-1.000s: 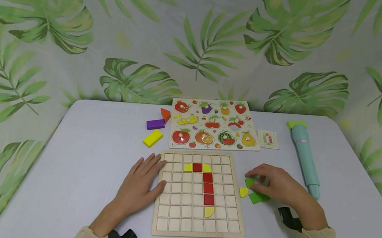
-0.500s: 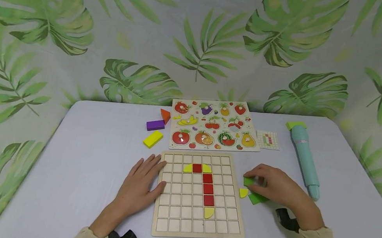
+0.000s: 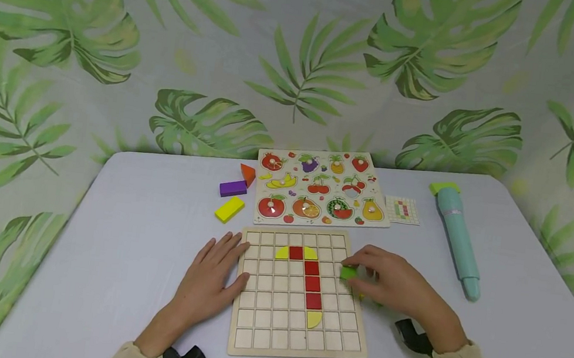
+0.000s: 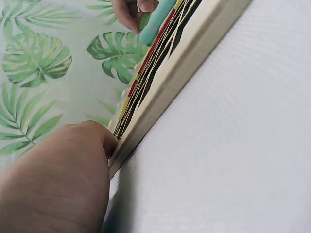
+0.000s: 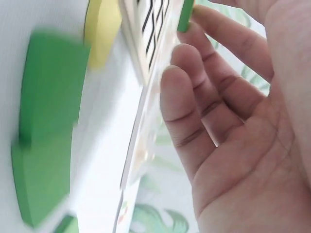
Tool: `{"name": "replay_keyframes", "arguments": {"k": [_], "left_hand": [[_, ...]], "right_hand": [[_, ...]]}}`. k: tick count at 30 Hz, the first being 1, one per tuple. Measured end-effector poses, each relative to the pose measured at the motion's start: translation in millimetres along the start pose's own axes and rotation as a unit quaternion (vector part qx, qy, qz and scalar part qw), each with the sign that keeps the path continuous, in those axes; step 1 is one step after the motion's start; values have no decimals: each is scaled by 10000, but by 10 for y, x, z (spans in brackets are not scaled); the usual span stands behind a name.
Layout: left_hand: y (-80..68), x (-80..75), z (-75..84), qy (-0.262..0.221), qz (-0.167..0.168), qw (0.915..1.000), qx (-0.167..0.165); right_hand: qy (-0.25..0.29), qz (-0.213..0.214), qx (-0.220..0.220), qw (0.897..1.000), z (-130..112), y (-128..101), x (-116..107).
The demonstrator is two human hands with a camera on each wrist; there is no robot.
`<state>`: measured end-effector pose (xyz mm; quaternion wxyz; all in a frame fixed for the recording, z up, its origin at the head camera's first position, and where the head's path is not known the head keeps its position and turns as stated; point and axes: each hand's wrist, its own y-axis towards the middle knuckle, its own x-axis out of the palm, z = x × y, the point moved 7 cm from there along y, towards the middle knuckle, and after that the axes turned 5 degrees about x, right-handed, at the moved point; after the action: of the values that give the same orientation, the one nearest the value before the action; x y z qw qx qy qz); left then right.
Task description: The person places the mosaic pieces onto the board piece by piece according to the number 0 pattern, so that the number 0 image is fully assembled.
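Grey table (image 3: 116, 230): L hand (image 3: 214, 277) flat, fingers straight, on grid board (image 3: 294, 345) left edge; R hand (image 3: 392, 285) pinches green tile (image 3: 348, 273) over board's right side.

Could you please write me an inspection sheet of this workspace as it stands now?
Surface: pale table, covered smoothly.
Job's things: wooden grid board with red squares and yellow quarter-round pieces laid in its cells; green piece over the board's right side; green pieces and a yellow one lie on the table beside the board.
Clutter: fruit puzzle, pattern card, teal pen-shaped toy, orange, purple and yellow blocks.
Grippers: left hand rests flat on the board's left edge; right hand pinches the green piece.
Cables: nothing seen.
Surroundings: leaf-print backdrop.
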<state>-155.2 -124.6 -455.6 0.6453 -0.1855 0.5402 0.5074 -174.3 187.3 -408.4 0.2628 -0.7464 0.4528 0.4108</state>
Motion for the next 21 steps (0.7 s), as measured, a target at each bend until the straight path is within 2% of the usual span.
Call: {"name": "replay_keyframes", "arguments": {"k": [4,13,21], "left_hand": [[-2,-3,6,6,41,10000,29],[3,2,-5,-21,-86,10000,-27],[5,-1,-3,-28,-73,10000,-36]], "right_hand": [[-69,-45,-195,9998,-152,14,96],[-183,-48,-835,9963,-507,6,303],[-304,-413,-1191,9916,-702,-19,520]]}}
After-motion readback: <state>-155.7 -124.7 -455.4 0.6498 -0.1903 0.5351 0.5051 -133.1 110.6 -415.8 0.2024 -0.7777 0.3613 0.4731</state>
